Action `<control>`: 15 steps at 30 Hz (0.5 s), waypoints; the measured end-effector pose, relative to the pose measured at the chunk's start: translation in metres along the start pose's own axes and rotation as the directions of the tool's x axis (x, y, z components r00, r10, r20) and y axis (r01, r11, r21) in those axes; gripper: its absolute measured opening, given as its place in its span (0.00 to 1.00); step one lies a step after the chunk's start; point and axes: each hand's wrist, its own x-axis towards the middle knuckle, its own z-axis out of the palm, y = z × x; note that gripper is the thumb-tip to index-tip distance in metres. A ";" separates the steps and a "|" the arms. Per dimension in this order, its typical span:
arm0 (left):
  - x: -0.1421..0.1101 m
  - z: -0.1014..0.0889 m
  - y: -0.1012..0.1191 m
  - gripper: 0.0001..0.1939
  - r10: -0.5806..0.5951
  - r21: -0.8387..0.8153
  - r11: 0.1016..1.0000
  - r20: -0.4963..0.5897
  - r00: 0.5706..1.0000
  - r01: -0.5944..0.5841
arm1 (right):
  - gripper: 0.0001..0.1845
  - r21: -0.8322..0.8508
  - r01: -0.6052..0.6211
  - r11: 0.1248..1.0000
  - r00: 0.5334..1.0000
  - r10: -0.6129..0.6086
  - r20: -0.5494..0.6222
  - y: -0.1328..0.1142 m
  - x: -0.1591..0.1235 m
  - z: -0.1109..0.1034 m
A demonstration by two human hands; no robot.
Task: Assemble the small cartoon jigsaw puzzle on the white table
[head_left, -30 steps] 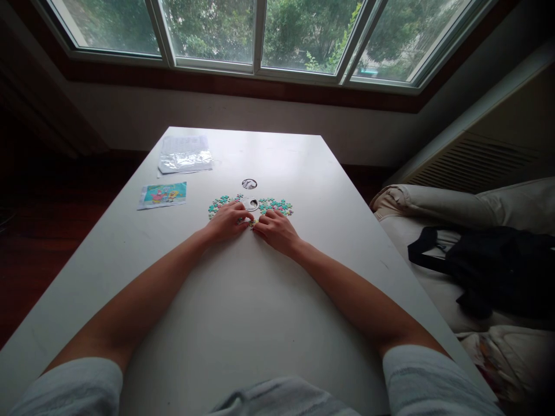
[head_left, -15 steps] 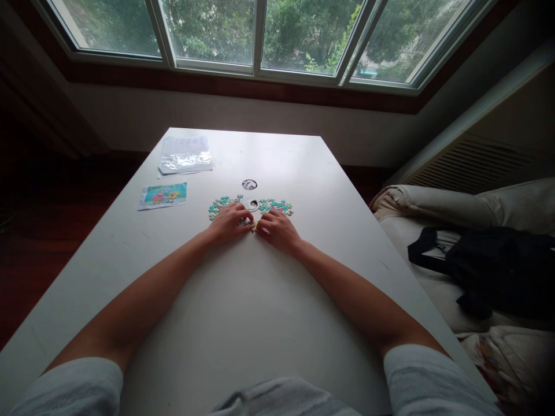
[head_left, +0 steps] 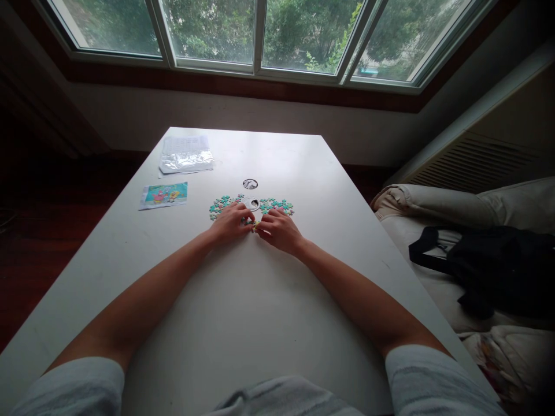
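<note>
Below a wide window (head_left: 208, 34) with greenery outside, a white worktop (head_left: 255, 323) carried a clear packet (head_left: 186, 156) at its far left, a colourful cartoon sheet (head_left: 163, 195) nearer on the left, and two round discs towards the far middle, the farther one (head_left: 250, 184) apart from the nearer one (head_left: 252, 204). Teal puzzle pieces lay scattered left (head_left: 219, 207) and right of the nearer disc, beyond the hands. The left hand (head_left: 231, 222) and right hand (head_left: 281, 231) curled inward, fingertips meeting at a small yellowish cluster of pieces (head_left: 254, 227) between them, though whether either gripped one could not be told.
</note>
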 end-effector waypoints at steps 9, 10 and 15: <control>-0.001 0.001 0.000 0.09 0.008 0.020 1.000 -0.005 1.000 -0.007 | 0.09 0.126 -0.047 0.991 0.999 0.048 -0.003 0.007 -0.002 0.012; -0.001 0.001 0.000 0.10 0.012 0.020 1.000 -0.002 1.000 -0.012 | 0.09 0.146 -0.048 0.988 0.999 0.049 -0.001 0.008 -0.002 0.013; 0.000 -0.001 0.000 0.08 0.013 0.013 1.000 0.018 1.000 -0.014 | 0.10 0.212 -0.071 0.975 0.997 0.076 -0.012 0.029 -0.002 0.000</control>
